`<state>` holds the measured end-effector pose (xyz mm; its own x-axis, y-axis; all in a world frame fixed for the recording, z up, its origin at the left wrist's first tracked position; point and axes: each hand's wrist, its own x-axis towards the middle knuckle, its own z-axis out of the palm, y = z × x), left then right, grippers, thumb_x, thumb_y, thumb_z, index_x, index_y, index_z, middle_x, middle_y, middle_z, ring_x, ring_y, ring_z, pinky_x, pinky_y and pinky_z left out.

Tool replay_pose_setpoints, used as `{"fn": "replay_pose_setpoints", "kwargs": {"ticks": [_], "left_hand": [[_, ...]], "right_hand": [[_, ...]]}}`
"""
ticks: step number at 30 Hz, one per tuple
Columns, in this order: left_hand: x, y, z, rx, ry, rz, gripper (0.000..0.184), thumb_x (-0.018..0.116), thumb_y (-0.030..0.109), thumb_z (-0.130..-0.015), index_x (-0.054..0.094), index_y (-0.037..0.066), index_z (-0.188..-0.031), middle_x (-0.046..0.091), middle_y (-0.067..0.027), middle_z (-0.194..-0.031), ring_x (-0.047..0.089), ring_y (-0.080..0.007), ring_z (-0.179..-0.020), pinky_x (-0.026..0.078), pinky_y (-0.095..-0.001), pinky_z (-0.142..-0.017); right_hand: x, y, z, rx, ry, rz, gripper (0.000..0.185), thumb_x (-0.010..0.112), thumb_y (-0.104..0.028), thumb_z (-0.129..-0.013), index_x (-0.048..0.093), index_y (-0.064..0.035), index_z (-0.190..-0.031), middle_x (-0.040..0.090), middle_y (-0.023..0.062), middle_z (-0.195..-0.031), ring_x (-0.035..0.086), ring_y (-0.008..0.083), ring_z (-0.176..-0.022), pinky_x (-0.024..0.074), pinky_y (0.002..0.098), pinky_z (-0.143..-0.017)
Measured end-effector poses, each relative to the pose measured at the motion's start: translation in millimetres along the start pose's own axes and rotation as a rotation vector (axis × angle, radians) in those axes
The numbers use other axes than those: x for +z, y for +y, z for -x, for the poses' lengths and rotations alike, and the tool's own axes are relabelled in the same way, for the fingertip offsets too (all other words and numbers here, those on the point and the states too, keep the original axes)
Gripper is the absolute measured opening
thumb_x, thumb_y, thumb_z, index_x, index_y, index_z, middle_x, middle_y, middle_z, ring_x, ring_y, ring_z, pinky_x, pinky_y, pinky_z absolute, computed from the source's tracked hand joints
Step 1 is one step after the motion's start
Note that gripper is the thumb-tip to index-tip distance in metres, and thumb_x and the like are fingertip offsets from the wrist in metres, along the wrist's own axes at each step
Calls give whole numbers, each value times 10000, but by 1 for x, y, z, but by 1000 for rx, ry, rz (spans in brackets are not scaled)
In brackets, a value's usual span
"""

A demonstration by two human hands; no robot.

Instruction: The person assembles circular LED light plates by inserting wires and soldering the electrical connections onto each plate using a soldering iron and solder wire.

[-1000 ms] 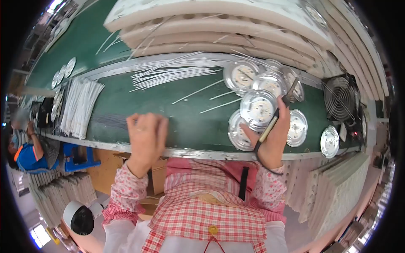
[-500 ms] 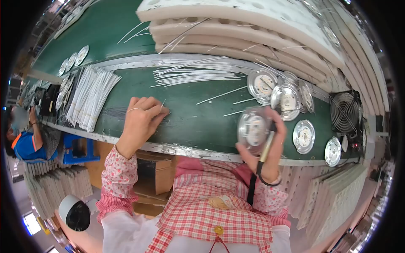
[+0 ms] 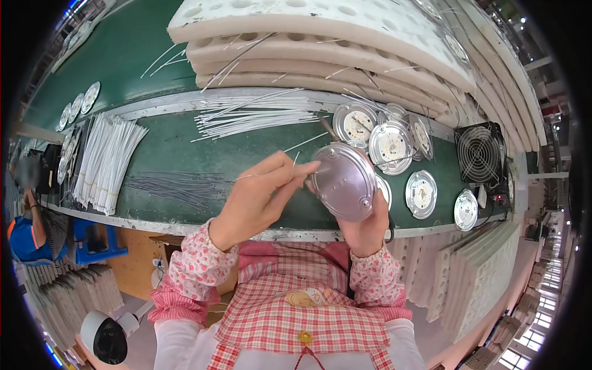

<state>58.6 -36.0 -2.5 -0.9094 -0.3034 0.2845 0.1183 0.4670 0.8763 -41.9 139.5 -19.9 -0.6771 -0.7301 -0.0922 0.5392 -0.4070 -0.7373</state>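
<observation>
My left hand (image 3: 262, 188) pinches a thin grey wire (image 3: 251, 176), whose bent end rises above the fingers. Its fingertips are at the left rim of a round metal lamp disc (image 3: 346, 185). That disc is in my right hand (image 3: 367, 227), gripped from below, with its plain silvery back and small holes facing me. A pen-like tool seen earlier in this hand is mostly hidden behind the disc. Several grey wires (image 3: 179, 188) lie left of my left hand. Loose white wires (image 3: 253, 114) lie beyond it.
More lamp discs (image 3: 390, 148) lie overlapping at the right, others singly (image 3: 421, 194). A fan (image 3: 480, 155) stands at the right end. Stacked foam trays (image 3: 320, 43) rise at the back. A white wire bundle (image 3: 108, 163) lies left. A person (image 3: 28, 231) sits far left.
My left hand has moved right from the grey wires, bringing one wire to the disc. The disc has turned over to its back and shifted slightly left. The view has swung right.
</observation>
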Motion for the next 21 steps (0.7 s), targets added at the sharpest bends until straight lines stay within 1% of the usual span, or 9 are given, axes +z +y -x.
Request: {"fn": "replay_pose_setpoints", "kwargs": {"ticks": [1, 2, 4, 6, 9, 14, 17, 18, 21], "left_hand": [[2, -1, -1, 35, 8, 20, 289, 667, -29, -899, 739, 59, -1165, 668, -55, -816, 591, -115, -724, 455, -254, -645], [4, 0, 0, -20, 8, 49, 258, 682, -1, -897, 738, 64, -1140, 676, -61, -832, 603, -135, -717, 464, -272, -636], [9, 4, 2, -132, 5, 106, 199, 714, 54, -892, 736, 73, -1089, 691, -71, -864, 628, -175, -704, 481, -306, -620], [15, 5, 3, -128, 35, 102, 163, 721, 64, -888, 736, 70, -1050, 699, -60, -860, 634, -172, -689, 477, -304, -604], [16, 6, 5, -138, 47, 86, 148, 732, 76, -880, 738, 70, -1028, 704, -52, -861, 641, -167, -697, 468, -295, -591], [17, 8, 11, -109, 62, 49, 142, 731, 63, -867, 733, 73, -1008, 688, -49, -846, 619, -175, -696, 460, -299, -620], [17, 9, 13, -41, 66, -22, 143, 721, 40, -855, 726, 72, -994, 659, -54, -810, 592, -206, -678, 441, -321, -647], [16, 8, 14, -11, 66, -45, 144, 717, 32, -851, 724, 72, -989, 648, -57, -798, 582, -218, -671, 433, -328, -655], [15, 0, 19, -16, 30, -80, 169, 710, -6, -820, 722, 60, -976, 664, -60, -796, 562, -204, -662, 432, -314, -659]], "right_hand": [[-1, 0, -2, -16, 4, 26, 836, 634, -457, -923, 222, -62, -1534, 400, 204, -1509, 460, 317, -1378, 419, 511, -1127], [4, -3, -2, 11, 56, 73, 840, 650, -417, -910, 218, -59, -1535, 389, 207, -1520, 430, 305, -1402, 391, 480, -1144], [0, 3, -2, -47, 15, 128, 848, 663, -393, -895, 219, -55, -1534, 387, 208, -1524, 412, 305, -1414, 361, 465, -1157], [2, 6, -1, -70, 0, 168, 870, 694, -377, -870, 227, -59, -1532, 375, 208, -1539, 374, 307, -1437, 309, 438, -1176], [6, 8, 1, -80, -23, 214, 866, 705, -372, -867, 236, -68, -1528, 370, 209, -1542, 365, 309, -1438, 312, 431, -1171], [6, 12, 5, -119, 24, 306, 948, 814, -458, -803, 290, -71, -1492, 396, 206, -1518, 376, 299, -1427, 336, 462, -1150], [6, 20, 7, -183, 14, 375, 944, 850, -378, -792, 294, -69, -1489, 408, 197, -1511, 404, 290, -1409, 359, 462, -1135], [10, 20, 11, -222, -17, 368, 955, 885, -277, -769, 295, -44, -1483, 422, 197, -1498, 437, 278, -1380, 387, 447, -1118], [1, 34, 14, -377, -45, 708, 980, 913, -236, -733, 305, -13, -1469, 444, 190, -1471, 456, 275, -1357, 406, 429, -1108]]}}
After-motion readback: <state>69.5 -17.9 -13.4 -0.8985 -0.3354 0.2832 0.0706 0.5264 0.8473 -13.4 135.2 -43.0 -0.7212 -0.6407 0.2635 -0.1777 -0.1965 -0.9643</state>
